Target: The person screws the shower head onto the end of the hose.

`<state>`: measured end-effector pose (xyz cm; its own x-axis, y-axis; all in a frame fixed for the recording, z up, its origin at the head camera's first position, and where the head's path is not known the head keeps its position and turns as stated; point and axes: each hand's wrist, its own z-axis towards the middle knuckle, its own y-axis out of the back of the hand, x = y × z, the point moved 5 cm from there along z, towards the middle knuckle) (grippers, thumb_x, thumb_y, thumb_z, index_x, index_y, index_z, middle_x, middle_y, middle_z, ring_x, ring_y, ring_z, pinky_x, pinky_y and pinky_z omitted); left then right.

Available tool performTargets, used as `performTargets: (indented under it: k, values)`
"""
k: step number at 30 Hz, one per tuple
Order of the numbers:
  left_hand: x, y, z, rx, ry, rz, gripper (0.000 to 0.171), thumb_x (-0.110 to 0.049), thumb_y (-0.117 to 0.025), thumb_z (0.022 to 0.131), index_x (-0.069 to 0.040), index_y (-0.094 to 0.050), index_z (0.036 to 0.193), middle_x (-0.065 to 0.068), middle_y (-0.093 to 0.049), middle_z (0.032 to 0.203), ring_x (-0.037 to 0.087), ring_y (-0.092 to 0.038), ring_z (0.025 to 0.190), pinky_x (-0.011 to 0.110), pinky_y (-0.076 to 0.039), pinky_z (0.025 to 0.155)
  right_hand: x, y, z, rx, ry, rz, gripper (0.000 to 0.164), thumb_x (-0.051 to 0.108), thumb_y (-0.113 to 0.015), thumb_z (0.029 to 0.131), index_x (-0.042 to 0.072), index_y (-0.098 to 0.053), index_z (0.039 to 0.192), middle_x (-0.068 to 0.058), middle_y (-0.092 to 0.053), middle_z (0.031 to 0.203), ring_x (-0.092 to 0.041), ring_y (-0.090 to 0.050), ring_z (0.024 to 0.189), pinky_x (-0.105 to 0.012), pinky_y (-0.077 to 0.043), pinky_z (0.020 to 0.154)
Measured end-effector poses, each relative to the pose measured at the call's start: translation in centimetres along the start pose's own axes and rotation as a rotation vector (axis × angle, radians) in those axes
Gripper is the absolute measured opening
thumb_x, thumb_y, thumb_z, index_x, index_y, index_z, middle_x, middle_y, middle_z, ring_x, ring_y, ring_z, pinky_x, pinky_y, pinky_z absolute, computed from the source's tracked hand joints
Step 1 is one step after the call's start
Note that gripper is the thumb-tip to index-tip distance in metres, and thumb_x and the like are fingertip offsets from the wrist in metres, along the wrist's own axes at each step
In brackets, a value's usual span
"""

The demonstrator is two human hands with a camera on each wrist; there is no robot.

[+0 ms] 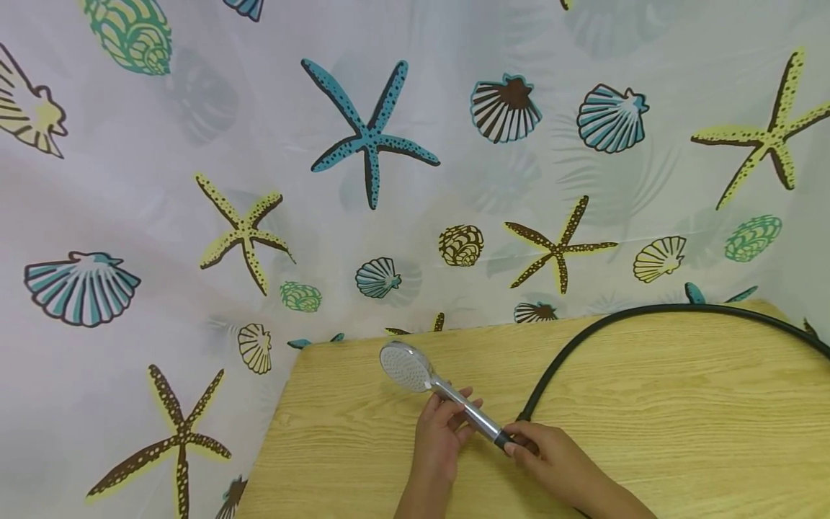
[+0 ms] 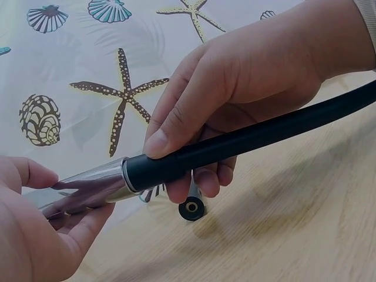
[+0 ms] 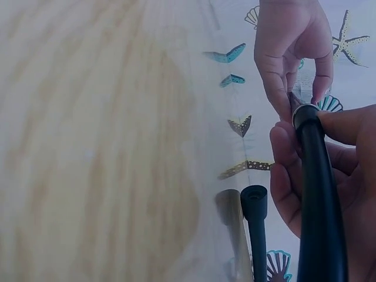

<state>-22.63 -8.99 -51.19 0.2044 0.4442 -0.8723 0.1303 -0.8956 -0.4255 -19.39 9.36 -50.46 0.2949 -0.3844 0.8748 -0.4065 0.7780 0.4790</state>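
Note:
A chrome handheld shower head (image 1: 407,366) with a pale, dotted spray face is held above the wooden table. My left hand (image 1: 442,436) grips its shiny handle (image 1: 480,418), fingers curled round it. At the handle's lower end my right hand (image 1: 554,458) pinches the black connector (image 2: 151,170) of a shower hose (image 2: 276,129) between thumb and fingers. Connector and handle rim meet; whether they are threaded together I cannot tell. The hose's other end (image 2: 191,208), with a brass-coloured ring inside, lies on the table just beyond the right hand.
Across the light wood table (image 1: 648,411) the black hose (image 1: 583,331) arcs to the right and leaves the view. A white curtain (image 1: 441,180) printed with starfish and shells hangs behind the table and along its left side.

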Motion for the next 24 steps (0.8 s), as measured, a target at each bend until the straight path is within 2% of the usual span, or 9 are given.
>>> performTargets:
  k: [6, 13, 24]
  values:
    - [-0.06, -0.1, 0.11, 0.02, 0.004, -0.044, 0.066, -0.007, -0.051, 0.094, -0.001, -0.028, 0.155, 0.013, -0.063, 0.131, 0.027, -0.069, 0.114, 0.04, -0.059, 0.101, 0.0, -0.05, 0.08, -0.001, 0.014, 0.011, 0.033, 0.031, -0.056, 0.104, 0.007, -0.065, 0.125, -0.004, -0.07, 0.094, -0.002, -0.059, 0.073, -0.021, -0.055, 0.062]
    - [-0.1, -0.22, 0.17, 0.029, 0.004, -0.055, 0.062, -0.007, -0.049, 0.096, 0.001, -0.027, 0.152, 0.023, -0.056, 0.142, 0.029, -0.069, 0.116, 0.044, -0.057, 0.104, -0.05, -0.1, 0.08, 0.003, -0.018, 0.007, 0.032, 0.034, -0.055, 0.104, 0.011, -0.066, 0.125, -0.004, -0.07, 0.094, -0.002, -0.058, 0.072, -0.023, -0.055, 0.06]
    - [0.05, -0.06, 0.32, 0.031, -0.002, -0.071, 0.061, -0.007, -0.053, 0.096, 0.002, -0.03, 0.152, 0.019, -0.061, 0.136, 0.026, -0.071, 0.112, 0.044, -0.057, 0.102, 0.11, -0.07, 0.04, 0.001, -0.005, 0.033, 0.032, 0.031, -0.055, 0.104, 0.009, -0.065, 0.125, -0.006, -0.07, 0.096, -0.004, -0.06, 0.075, -0.023, -0.056, 0.061]
